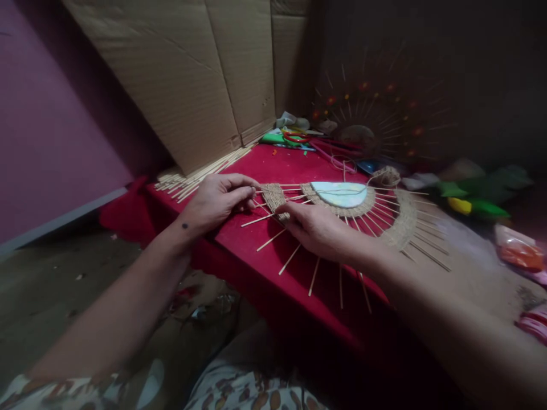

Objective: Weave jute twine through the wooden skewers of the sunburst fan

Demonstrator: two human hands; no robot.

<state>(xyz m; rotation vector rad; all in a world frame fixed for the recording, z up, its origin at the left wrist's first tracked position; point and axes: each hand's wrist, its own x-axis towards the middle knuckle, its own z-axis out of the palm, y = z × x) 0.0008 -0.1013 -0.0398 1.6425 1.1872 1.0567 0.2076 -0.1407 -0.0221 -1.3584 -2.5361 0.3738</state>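
A half-round piece of thin sticks woven with brown twine [405, 219] lies on the red cloth [260, 162]. At its centre sits a pale blue half-disc [339, 193]. My left hand [217, 202] is at the left end of the woven outer band [273, 199], its thumb and fingers pinched together; what they hold is too small to make out. My right hand [310, 225] has its fingers closed at the lower edge of that band, around a stick. A ball of twine [386, 176] rests behind the half-disc.
A bundle of loose sticks [213, 169] lies at the back left, beside a tall cardboard sheet [183, 74]. Red-handled scissors [296, 136] and scraps are behind. A second stick fan with flowers [363, 122] stands in the dark at the back. Packets [519, 247] lie right.
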